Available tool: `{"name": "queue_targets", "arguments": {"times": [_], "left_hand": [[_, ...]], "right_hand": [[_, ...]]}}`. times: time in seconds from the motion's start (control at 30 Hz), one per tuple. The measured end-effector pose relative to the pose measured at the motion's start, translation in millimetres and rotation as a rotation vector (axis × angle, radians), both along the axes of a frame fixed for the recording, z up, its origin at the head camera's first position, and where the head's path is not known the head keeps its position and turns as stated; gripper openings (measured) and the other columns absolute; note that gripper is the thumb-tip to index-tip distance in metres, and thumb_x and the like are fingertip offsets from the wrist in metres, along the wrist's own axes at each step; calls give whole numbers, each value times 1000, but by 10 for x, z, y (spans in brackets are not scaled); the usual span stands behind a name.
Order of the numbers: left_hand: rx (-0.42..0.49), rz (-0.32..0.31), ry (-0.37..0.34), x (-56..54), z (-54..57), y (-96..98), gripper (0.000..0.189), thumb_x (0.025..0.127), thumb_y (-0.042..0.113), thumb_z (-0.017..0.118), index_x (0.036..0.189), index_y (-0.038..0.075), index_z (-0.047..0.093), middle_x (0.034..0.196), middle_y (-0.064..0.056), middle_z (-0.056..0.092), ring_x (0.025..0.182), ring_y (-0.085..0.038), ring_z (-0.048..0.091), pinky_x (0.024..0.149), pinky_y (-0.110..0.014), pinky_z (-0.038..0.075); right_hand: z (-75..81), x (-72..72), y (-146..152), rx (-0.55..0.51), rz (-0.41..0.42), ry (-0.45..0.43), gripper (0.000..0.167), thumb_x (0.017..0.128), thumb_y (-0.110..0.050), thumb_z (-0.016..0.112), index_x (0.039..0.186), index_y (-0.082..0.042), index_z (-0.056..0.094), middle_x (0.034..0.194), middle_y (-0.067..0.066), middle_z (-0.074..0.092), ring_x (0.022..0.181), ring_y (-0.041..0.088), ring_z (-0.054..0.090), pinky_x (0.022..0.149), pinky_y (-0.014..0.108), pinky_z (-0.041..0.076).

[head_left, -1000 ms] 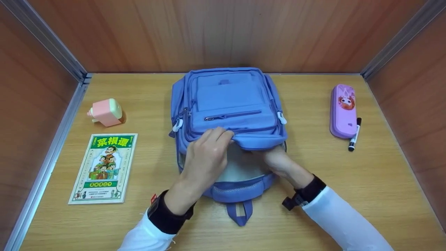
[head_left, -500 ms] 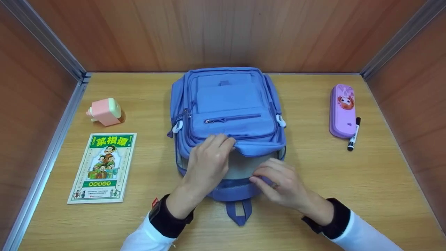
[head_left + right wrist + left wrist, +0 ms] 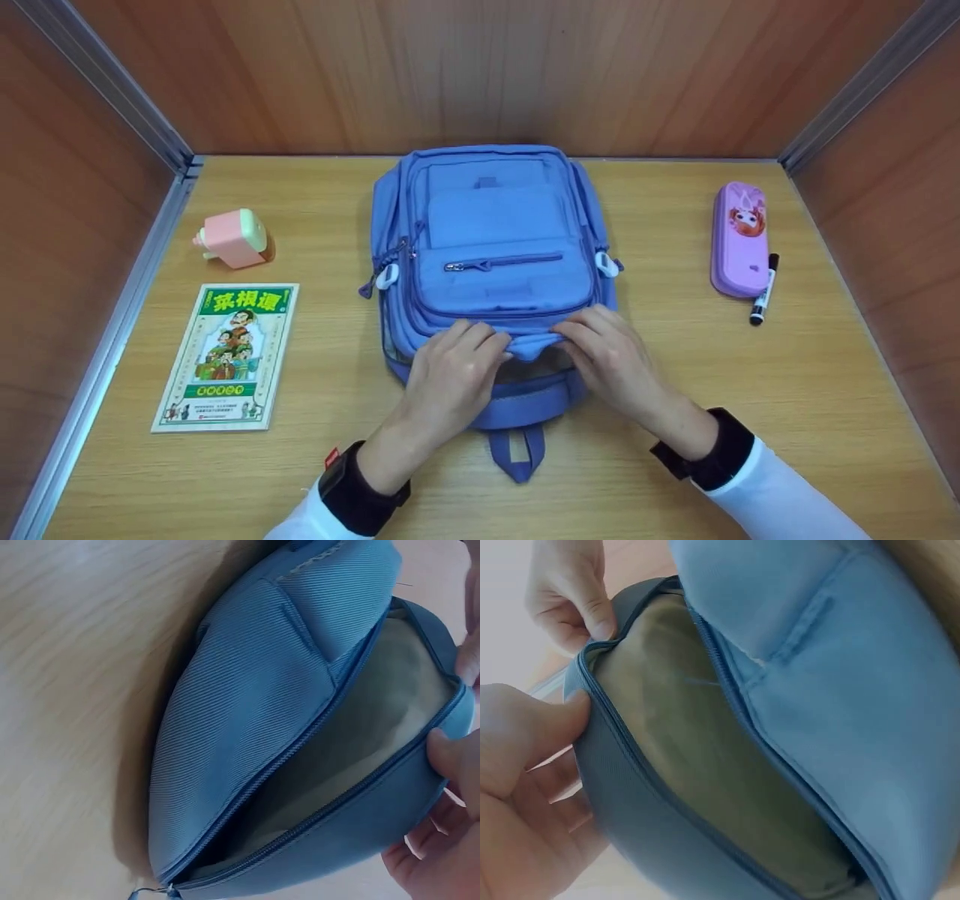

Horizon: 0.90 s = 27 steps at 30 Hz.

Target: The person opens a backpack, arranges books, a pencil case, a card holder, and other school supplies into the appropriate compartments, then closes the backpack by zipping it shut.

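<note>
A blue backpack (image 3: pixel 495 217) lies on its back on the table, its top handle loop (image 3: pixel 517 454) toward the person. The zipped main opening gapes, showing a pale lining (image 3: pixel 682 720) in the left wrist view. My left hand (image 3: pixel 457 375) pinches the front panel's edge left of its middle. My right hand (image 3: pixel 615 367) pinches the same edge a little to the right, thumb inside the rim. Between the two hands the edge bunches into a fold. In the right wrist view the zipper (image 3: pixel 255 795) runs open along both sides of the mouth.
To the left stand a pink and pale green box-shaped object (image 3: pixel 234 238) and a green and white book (image 3: pixel 226 358). On the right lie a purple pencil case (image 3: pixel 739 240) and a black and white marker (image 3: pixel 763 291). Wooden panels wall the table (image 3: pixel 810 420).
My right hand has come out of the backpack, passed over its near rim and taken hold of the front panel's edge. The left hand has drawn that edge toward the person, narrowing the opening.
</note>
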State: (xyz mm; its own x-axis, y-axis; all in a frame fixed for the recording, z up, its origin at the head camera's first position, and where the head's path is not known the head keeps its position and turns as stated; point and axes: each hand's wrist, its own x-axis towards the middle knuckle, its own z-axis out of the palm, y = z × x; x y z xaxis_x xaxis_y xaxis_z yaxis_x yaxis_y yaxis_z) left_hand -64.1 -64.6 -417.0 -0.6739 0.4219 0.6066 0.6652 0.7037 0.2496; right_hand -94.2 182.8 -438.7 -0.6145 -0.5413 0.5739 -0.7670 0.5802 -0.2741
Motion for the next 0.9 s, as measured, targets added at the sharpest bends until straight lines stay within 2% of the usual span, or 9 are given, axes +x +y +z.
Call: {"name": "queue_targets", "arguments": {"times": [0.13, 0.27, 0.4, 0.5, 0.6, 0.73, 0.83, 0.9], "left_hand": [[57, 6, -12, 21, 1, -115, 15, 98, 17, 74, 107, 6, 77, 101, -5, 73, 94, -24, 65, 78, -35, 58], [149, 69, -16, 12, -3, -340, 20, 94, 14, 78, 110, 3, 77, 105, -10, 73, 101, -27, 66, 88, -41, 57], [221, 181, -30, -1, 43, -647, 30, 87, 5, 82, 116, -1, 75, 113, -15, 75, 105, -32, 69, 93, -47, 57], [213, 303, -93, 5, 120, -905, 40, 87, 5, 82, 124, -1, 72, 125, -21, 71, 114, -39, 67, 99, -53, 54], [145, 460, -257, 3, 181, -1167, 58, 89, 15, 83, 140, -2, 60, 144, -26, 58, 131, -46, 55, 110, -62, 44], [31, 687, -551, -36, 145, -1515, 97, 89, 29, 84, 162, -2, 28, 163, -35, 25, 149, -55, 26, 120, -71, 21], [-24, 793, -717, -83, 28, -1785, 117, 87, 34, 86, 164, -6, 7, 164, -41, 7, 150, -63, 10, 119, -76, 8], [-51, 828, -795, -109, -54, -1961, 121, 86, 37, 86, 162, -9, 3, 162, -45, 2, 147, -67, 7, 118, -78, 5]], "right_hand": [[16, -26, -22, -57, -3, 19, 26, 84, 11, 79, 107, 1, 74, 99, 8, 68, 91, 23, 61, 73, 34, 53], [53, -40, -43, -94, -5, 5, 26, 84, 13, 77, 108, 2, 74, 99, 9, 67, 92, 23, 60, 72, 34, 54], [93, -40, -51, -89, -20, -22, 26, 86, 12, 76, 109, 2, 74, 100, 8, 67, 93, 23, 60, 73, 33, 53], [125, -52, -56, -83, -29, -33, 24, 87, 11, 76, 109, 2, 74, 100, 8, 67, 94, 22, 59, 75, 31, 52], [154, -61, -57, -86, -31, -39, 22, 88, 10, 75, 109, 2, 74, 100, 8, 67, 94, 22, 59, 76, 29, 51], [195, -73, -75, -86, -35, -49, 22, 90, 10, 74, 110, 1, 74, 100, 8, 67, 94, 22, 59, 75, 29, 51], [219, -82, -94, -82, -39, -56, 23, 90, 9, 74, 111, 1, 75, 101, 8, 67, 94, 21, 58, 75, 30, 51], [230, -85, -105, -81, -40, -59, 22, 91, 8, 74, 111, 1, 75, 100, 7, 67, 94, 21, 58, 75, 29, 51]]}}
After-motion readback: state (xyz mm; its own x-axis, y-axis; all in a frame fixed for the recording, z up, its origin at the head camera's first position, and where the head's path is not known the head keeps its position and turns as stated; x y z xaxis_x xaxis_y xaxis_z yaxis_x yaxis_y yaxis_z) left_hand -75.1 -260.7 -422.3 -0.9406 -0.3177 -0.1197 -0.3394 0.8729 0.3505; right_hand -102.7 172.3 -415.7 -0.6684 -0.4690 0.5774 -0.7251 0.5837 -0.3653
